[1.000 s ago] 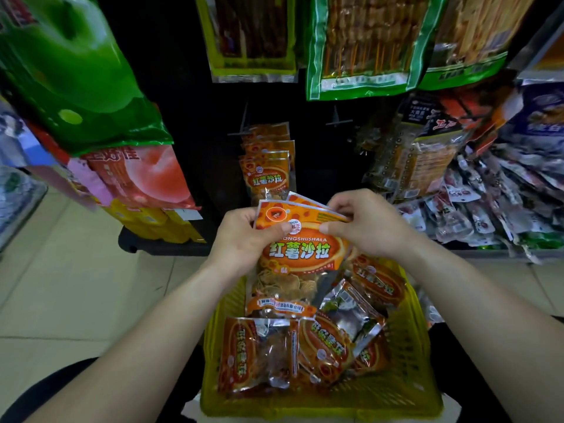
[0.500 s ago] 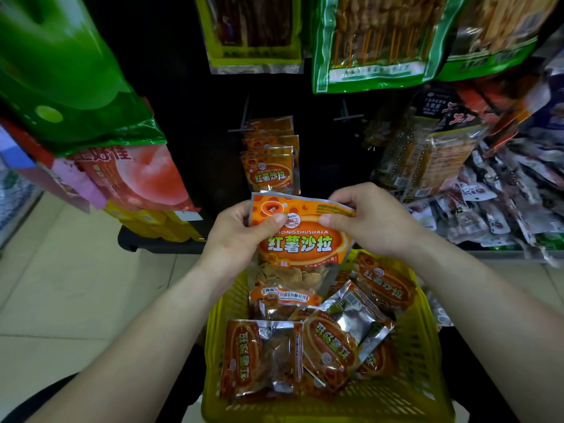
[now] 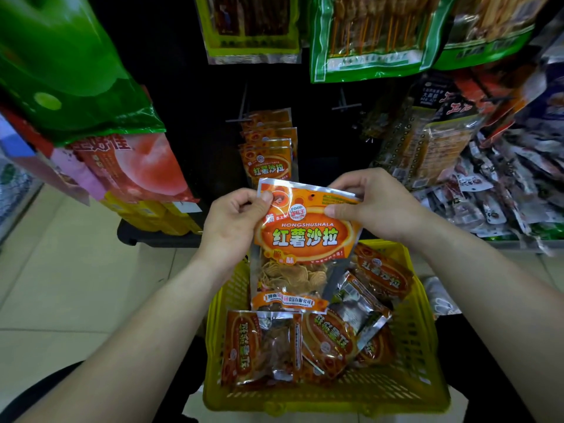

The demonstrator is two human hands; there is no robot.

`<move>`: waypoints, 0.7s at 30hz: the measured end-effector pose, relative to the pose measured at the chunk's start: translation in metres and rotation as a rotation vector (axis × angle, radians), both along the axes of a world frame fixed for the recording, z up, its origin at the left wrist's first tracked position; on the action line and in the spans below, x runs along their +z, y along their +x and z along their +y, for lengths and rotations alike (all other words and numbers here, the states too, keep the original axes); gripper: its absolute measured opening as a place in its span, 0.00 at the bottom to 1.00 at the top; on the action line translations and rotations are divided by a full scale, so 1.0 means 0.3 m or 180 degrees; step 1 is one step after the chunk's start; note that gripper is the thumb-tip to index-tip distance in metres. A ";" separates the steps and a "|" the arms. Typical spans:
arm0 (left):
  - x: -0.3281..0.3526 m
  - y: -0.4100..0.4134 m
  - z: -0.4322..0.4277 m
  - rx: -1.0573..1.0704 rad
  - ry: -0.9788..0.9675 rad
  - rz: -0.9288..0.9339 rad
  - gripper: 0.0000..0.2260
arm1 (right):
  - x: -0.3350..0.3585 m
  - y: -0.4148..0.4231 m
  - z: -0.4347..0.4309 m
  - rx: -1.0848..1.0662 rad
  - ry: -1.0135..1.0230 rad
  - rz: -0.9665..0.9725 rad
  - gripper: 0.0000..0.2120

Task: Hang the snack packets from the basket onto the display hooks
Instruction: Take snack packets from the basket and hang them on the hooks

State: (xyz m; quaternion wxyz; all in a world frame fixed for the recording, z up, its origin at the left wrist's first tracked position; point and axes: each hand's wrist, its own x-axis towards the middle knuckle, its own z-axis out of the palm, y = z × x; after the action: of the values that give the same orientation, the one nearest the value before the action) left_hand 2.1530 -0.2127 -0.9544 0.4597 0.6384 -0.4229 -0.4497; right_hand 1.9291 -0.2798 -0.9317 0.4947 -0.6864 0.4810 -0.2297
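An orange snack packet hangs upright above the yellow basket, held by its top edge. My left hand pinches its top left corner and my right hand pinches its top right corner. Several more orange packets lie in the basket below. Behind the held packet, several matching packets hang on a display hook. To the right of that one, a second hook sticks out bare from the dark panel.
Big green and yellow bags hang overhead. A green bag and a peach-printed bag crowd the left. A heap of small packets fills the shelf at right. Tiled floor lies to the left.
Both hands have lifted the orange packet up out of the basket and turned it upright, so its whole front now faces me.
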 end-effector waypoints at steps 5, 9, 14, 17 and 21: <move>-0.005 0.003 -0.008 0.0090 -0.0015 -0.0061 0.13 | -0.004 0.007 -0.008 0.0070 -0.0030 0.0012 0.05; -0.011 0.008 -0.010 0.0116 -0.0062 -0.0059 0.15 | -0.013 0.012 -0.011 0.0122 -0.0060 0.0081 0.05; -0.017 0.005 -0.006 0.0021 -0.0186 -0.0246 0.16 | -0.021 0.016 -0.015 0.0076 -0.0073 0.0105 0.04; -0.017 -0.001 -0.002 -0.0160 -0.0283 -0.0378 0.12 | -0.030 0.016 -0.016 0.0032 -0.0118 0.0186 0.03; -0.022 -0.004 0.000 -0.0194 -0.0258 -0.0555 0.09 | -0.038 0.017 -0.017 0.0029 -0.0160 0.0255 0.03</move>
State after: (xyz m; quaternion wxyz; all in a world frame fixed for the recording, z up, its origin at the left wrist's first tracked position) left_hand 2.1517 -0.2128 -0.9611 0.4327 0.6428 -0.4984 -0.3888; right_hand 1.9344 -0.2849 -0.9430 0.4588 -0.7094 0.4914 -0.2118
